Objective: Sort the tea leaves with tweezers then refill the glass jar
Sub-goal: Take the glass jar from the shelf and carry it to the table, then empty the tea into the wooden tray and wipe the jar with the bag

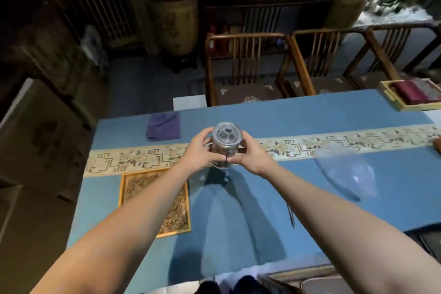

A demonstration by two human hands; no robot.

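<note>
Right now both hands are wrapped around the glass jar (226, 148), the left hand (200, 154) on one side and the right hand (250, 155) on the other, thumbs nearly meeting in front of it. Its lid (227, 133) is on, and a little dark tea seems to sit at the bottom, though glare makes that hard to judge. That two-handed cradle looks like care for slippery glass: the jar is lifted or just resting over the patterned runner (334, 145), and I can't tell which. Both forearms reach straight out, elbows low, wrists level, so the jar stays upright.

Nearer the person than the jar and to its left, the wooden tray (124, 188) lies flat with loose tea leaves (167, 203) spread across it, laid out for picking. To the jar's right and nearer, what may be the tweezers (290, 216) lie untouched on the blue tablecloth (238, 222). Beyond the jar sits a folded purple cloth (163, 126).
</note>
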